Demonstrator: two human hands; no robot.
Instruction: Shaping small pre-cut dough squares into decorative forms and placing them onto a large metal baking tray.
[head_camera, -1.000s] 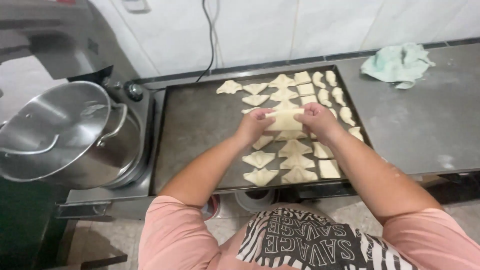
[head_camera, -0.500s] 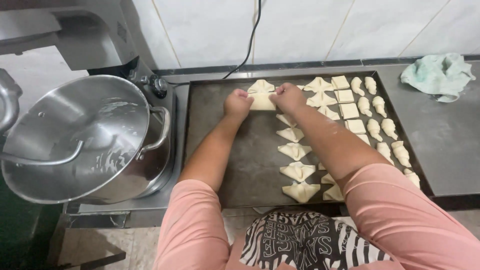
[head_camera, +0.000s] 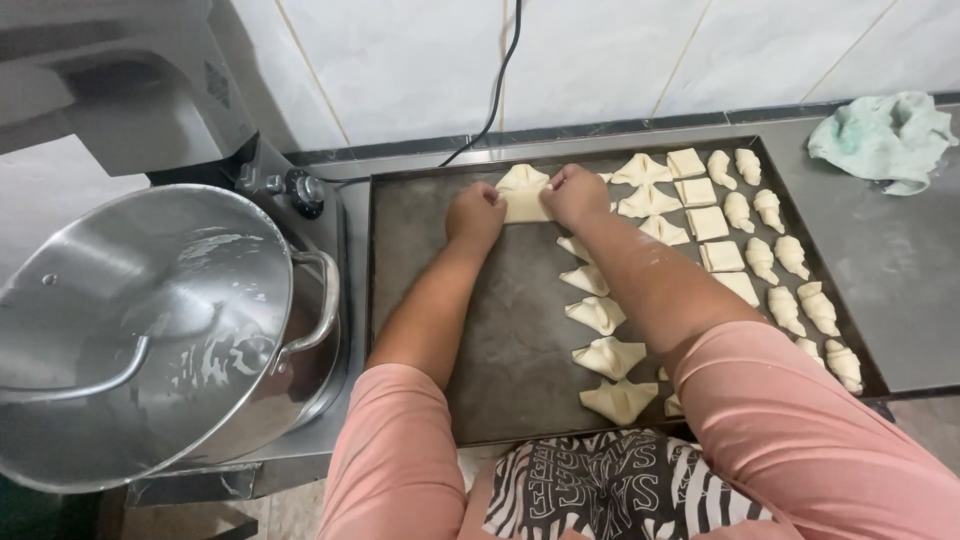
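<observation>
Both hands have carried the dough piece (head_camera: 524, 194) from the middle of the tray (head_camera: 440, 300) up to its far edge over the last second, and the camera has leaned in after them.

Head view: the left hand (head_camera: 475, 213) and right hand (head_camera: 574, 192) sit on either side of the folded dough piece, fingers curled, fingertips pinching its left and right edges against the tray. Neither hand is spread open; each has a light grip on a side of the pastry. The piece lies at the far edge of the tray, left of the other rows, with bare metal to its left.

A column of folded pastries (head_camera: 608, 355) runs down toward the person along the right forearm. Flat squares (head_camera: 718, 222) and rolled crescents (head_camera: 790, 255) fill the right side of the tray. A big steel pot (head_camera: 150, 330) stands just left of the tray, and a green cloth (head_camera: 880, 135) lies on the counter (head_camera: 910, 270) at far right.

The dough looks soft, light and easily dented. It probably stretches or loses its fold if lifted by one corner, so supporting it from both sides at the edges, as the fingers do now, seems the safest hold.
</observation>
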